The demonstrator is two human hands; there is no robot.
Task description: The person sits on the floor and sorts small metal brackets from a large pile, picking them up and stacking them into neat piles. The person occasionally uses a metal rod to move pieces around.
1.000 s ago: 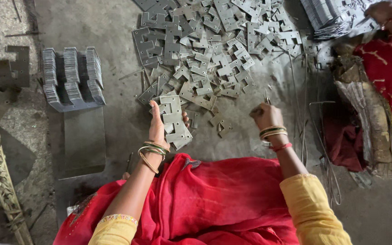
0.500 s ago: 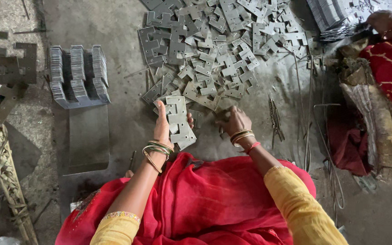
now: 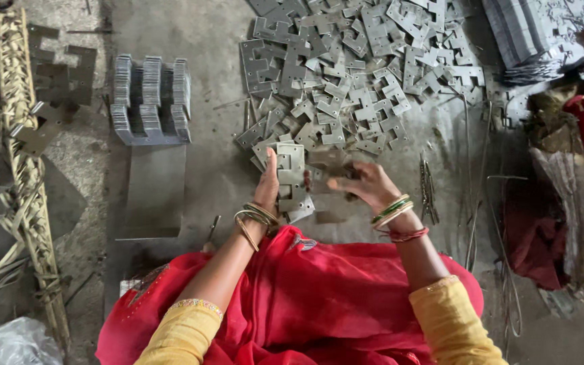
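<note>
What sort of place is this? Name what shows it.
Probably a small metal workshop, with work done on the floor. A heap of stamped metal plates lies on bare concrete, a neat stack of plates stands beside it, and the left hand holds a bundle of plates.

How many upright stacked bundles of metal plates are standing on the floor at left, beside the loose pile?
3, side by side on a flat sheet left of the loose pile: left bundle, middle bundle, right bundle. More stacks at top right may be partly hidden.

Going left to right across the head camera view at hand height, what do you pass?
Woven cane strip → flat metal sheet → left hand holding a stack of metal plates → right hand → thin wire rods → dark red cloth.
</note>
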